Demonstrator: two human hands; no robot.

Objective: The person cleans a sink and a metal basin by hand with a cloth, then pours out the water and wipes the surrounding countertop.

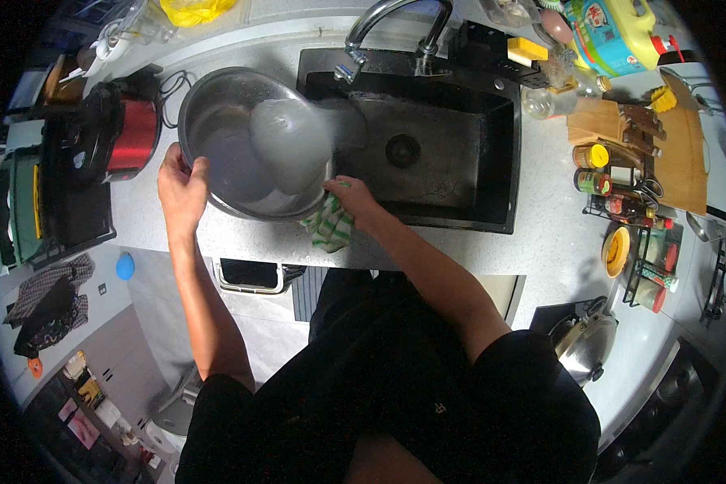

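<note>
A large round metal basin (230, 151) is tilted over the left edge of the black sink (435, 175). Cloudy water (293, 136) pours from its right side towards the sink. My left hand (183, 187) grips the basin's left rim, thumb on top. At the lower right rim, my right hand (352, 198) holds the basin together with a green-and-white striped cloth (328, 227), which hangs below the fingers. The chrome faucet (393, 18) arches above the sink; no stream shows from its outlet.
A red and black electric cooker (134, 139) stands left of the basin. Right of the sink are a glass bottle (547, 103), a wooden knife block (605, 124), spice jars (590, 156) and an orange-yellow bowl (616, 252). A yellow sponge (527, 49) lies on a black rack behind.
</note>
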